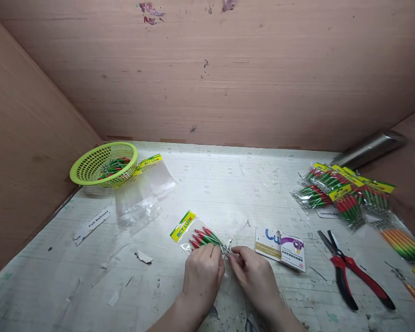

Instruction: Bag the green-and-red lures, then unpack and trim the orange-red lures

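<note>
A clear plastic bag (182, 234) with a yellow "BCT LURE" header lies tilted near the table's front. Several red and green fishing lures (207, 236) show inside it. My left hand (203, 272) is closed over the bag's lower part, covering some of the lures. Close beside it my right hand (252, 272) pinches the bag's open end, where small metal bits show between the hands. The fingertips of both hands are partly hidden.
At left a green basket (76, 169) holds more lures, beside flat empty bags (138, 193). Filled lure bags (346, 207) pile up at right, near a metal cylinder (370, 150). Red-handled pliers (342, 263) and a printed card (280, 249) lie right of my hands.
</note>
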`<state>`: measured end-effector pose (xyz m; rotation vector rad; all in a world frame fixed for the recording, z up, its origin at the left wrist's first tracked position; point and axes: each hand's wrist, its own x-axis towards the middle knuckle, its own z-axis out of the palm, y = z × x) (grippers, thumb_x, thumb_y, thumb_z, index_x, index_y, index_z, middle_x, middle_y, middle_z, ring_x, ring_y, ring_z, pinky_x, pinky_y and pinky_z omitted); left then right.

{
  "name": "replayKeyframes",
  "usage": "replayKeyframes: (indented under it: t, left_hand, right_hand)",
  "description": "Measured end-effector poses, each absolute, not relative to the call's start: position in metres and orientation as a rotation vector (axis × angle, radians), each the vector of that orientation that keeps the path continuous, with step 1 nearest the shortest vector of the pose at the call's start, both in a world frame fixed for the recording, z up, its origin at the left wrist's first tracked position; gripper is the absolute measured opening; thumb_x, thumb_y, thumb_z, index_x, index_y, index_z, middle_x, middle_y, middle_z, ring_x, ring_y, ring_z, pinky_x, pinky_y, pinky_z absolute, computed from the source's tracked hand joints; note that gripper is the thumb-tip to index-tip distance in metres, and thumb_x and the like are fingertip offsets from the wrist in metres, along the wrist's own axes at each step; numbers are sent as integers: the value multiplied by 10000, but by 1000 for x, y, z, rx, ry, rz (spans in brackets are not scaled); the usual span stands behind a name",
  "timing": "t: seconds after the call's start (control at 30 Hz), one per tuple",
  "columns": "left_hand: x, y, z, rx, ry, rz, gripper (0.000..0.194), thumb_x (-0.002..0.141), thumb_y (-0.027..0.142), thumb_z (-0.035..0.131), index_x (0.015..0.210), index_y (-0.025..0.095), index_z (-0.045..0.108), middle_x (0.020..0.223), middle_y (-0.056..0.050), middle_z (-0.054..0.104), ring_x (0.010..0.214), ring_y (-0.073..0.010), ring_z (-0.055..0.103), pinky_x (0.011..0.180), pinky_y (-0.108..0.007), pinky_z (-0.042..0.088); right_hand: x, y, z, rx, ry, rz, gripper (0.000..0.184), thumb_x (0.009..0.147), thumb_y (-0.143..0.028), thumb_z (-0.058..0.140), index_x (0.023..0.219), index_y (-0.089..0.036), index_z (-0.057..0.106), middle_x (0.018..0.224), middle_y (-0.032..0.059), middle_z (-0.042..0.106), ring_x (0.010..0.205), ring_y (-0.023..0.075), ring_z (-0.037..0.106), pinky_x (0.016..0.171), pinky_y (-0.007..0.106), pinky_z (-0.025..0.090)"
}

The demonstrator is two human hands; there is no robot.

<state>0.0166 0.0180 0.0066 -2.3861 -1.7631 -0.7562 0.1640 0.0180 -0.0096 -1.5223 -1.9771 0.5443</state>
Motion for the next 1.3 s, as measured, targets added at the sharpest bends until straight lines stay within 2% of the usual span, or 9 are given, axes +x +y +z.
replayKeyframes:
  t: [0.1,0.27,0.4,0.57,0.8,1.0,1.1,1.2,1.3]
  left_hand:
    - [16,21,9,-2420,-1753,-757,189,715,42,555,619,203,534,686,-14,623,626,-189,596,541,-289,477]
    - [15,25,8,-2490,-1686,-948,191,738,10,504,754,183,583,1017,-77,724,987,-263,665,816,-399,583]
    - [15,24,2,-2499,-1691,-1055,203,797,21,454,789,175,586,1023,-90,740,969,-247,701,813,-365,608]
    - [13,23,-3,-2530,-1646,-1114,207,843,37,439,784,174,584,996,-96,750,952,-229,717,836,-349,608]
    - [12,21,-1,-2546,-1667,-1116,190,800,24,477,759,182,575,1015,-100,748,968,-236,713,815,-351,613]
    - [11,15,4,-2546,-1751,-1154,213,823,34,455,755,190,584,987,-99,746,963,-212,713,814,-313,607]
    - [7,9,4,-2548,-1741,-1055,191,850,157,526,1013,165,627,1246,-159,651,1191,-298,598,941,-454,552]
    - [4,3,-3,-2534,-1747,-892,577,800,296,620,1329,110,484,1434,-214,482,1339,-399,425,1017,-620,439]
    - [2,2,-13,-2493,-1816,-810,595,801,238,589,1369,121,455,1461,-184,463,1371,-397,376,1041,-630,400]
  right_hand:
    - [160,21,-17,-1564,-1960,526,200,928,-293,465,873,-186,625,615,6,640,518,162,613,526,259,434]
    - [161,20,-12,-1568,-2014,500,145,893,-248,470,852,-192,597,584,-17,595,488,146,574,504,243,397]
    - [158,18,-8,-1491,-2107,375,176,906,-232,446,795,-198,577,562,-24,582,441,129,548,458,234,339]
    - [161,28,-6,-1422,-2129,183,369,985,-244,357,660,-201,526,559,1,597,435,121,557,447,232,312]
    - [175,25,1,-1490,-2252,886,131,783,-154,556,686,-205,627,531,-29,620,474,133,561,487,203,364]
    - [161,16,-8,-1355,-2119,832,265,861,-165,458,607,-201,526,517,-18,575,446,120,516,455,206,351]
    - [170,23,-7,-1288,-2134,719,180,905,-202,473,753,-191,569,591,-15,572,489,121,531,493,205,405]
    - [181,38,-4,-1172,-2232,497,120,897,-154,461,906,-183,577,780,46,599,663,164,591,580,243,474]
    - [182,53,-3,-1076,-2336,375,167,867,-85,442,917,-182,568,836,70,579,738,186,583,610,264,489]
